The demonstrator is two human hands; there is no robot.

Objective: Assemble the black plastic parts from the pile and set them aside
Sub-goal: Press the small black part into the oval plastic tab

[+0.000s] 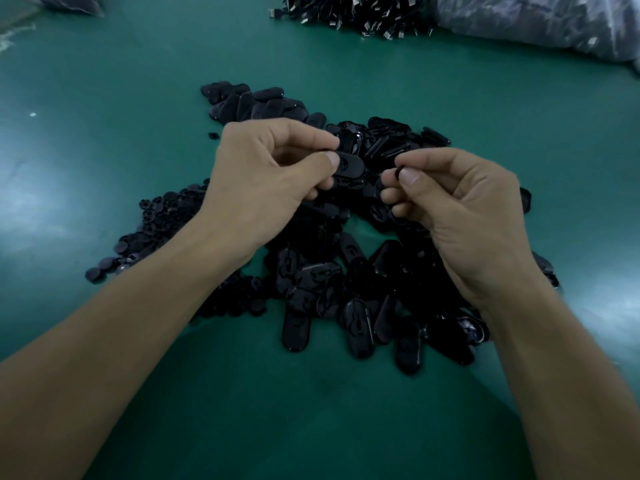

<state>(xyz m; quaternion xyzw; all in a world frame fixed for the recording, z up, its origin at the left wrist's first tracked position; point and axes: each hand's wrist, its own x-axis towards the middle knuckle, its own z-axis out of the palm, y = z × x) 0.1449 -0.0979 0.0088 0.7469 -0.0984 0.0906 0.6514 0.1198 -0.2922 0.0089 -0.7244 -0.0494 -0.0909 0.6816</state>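
Two bare forearms (104, 341) reach in from the bottom of the frame over a green desk (104, 98). Just above mid-frame, the left hand (263, 178) pinches one end of a black oval plate (349, 164) between thumb and forefinger. The right hand (457, 202) pinches a small dark piece (401, 169) at its thumb tip, its other fingers curled. The two parts are near each other but apart, held over the pile (346, 289) of loose oval plates that fills the centre.

The plate's long axis lies nearly left to right across the frame, its free rounded end pointing right toward the small piece. This pair appears not yet joined.

An overlapping cluster of ovals (256, 102) at upper centre may be finished pieces set aside, though that cannot be confirmed. The large pile and a heap of small round parts (156, 220) at left suggest most of the work remains.
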